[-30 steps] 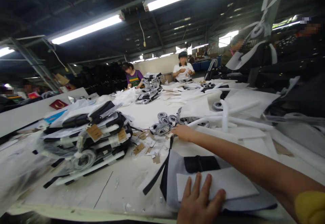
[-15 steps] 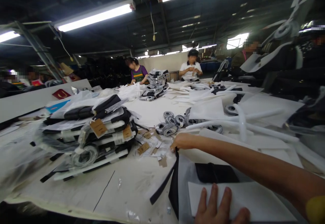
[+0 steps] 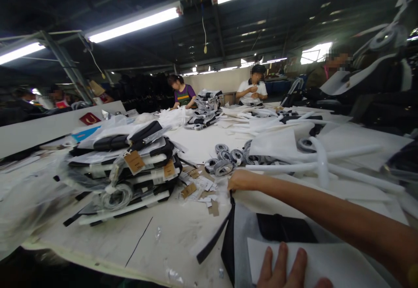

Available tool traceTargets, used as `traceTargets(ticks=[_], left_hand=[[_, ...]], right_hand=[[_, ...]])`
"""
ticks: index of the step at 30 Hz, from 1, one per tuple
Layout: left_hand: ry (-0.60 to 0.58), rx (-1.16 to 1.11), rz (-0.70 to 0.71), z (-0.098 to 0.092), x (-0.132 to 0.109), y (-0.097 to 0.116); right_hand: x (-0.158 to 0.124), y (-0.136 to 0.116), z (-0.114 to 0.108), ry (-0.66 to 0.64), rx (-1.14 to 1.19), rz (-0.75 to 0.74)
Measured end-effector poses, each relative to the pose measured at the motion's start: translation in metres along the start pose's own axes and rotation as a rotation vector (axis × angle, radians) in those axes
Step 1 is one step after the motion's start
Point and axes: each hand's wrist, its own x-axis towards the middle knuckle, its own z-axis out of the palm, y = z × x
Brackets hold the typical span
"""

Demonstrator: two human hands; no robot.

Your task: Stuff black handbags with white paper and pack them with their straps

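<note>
Head view: the left hand lies open, fingers spread flat on a white paper sheet at the near edge; under the sheet sits the flat white-and-black fabric bag, its long axis running away from the person toward the table's middle; the right hand is out at the bag's far end, knuckles up, fingers curled under, and I cannot tell if it grips anything; the bag's black strap trails from just below that hand toward the near left; scattered brown and white paper tags lie just left of it, the right hand nearer.
</note>
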Motion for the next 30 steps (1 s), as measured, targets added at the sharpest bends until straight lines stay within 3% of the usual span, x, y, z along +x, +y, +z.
traceTargets(ticks=[4,6,11,17,22,24,27,30], left_hand=[[-0.103,0.012,0.04,0.003,-0.007,0.003],[-0.092,0.012,0.039,0.002,-0.006,0.001],[-0.025,-0.027,0.003,-0.008,0.015,-0.005],[0.001,-0.061,-0.085,-0.008,0.018,-0.002],[-0.266,-0.079,0.072,-0.024,0.018,-0.016],[-0.369,-0.081,0.108,-0.035,0.025,-0.024],[-0.516,-0.095,0.178,-0.049,0.037,-0.031],[-0.637,-0.13,0.214,-0.058,0.047,-0.033]], right_hand=[[-0.002,-0.015,-0.002,0.065,0.055,-0.041],[-0.017,-0.014,-0.012,0.14,0.077,-0.009],[-0.096,-0.011,-0.031,0.366,0.1,0.226],[-0.203,-0.018,0.006,0.406,0.113,0.565],[-0.242,-0.022,0.019,0.425,0.138,0.683],[-0.254,-0.036,0.014,0.52,0.137,0.715],[-0.281,-0.082,0.01,0.686,0.154,0.82],[-0.316,-0.143,0.02,0.719,0.228,1.078]])
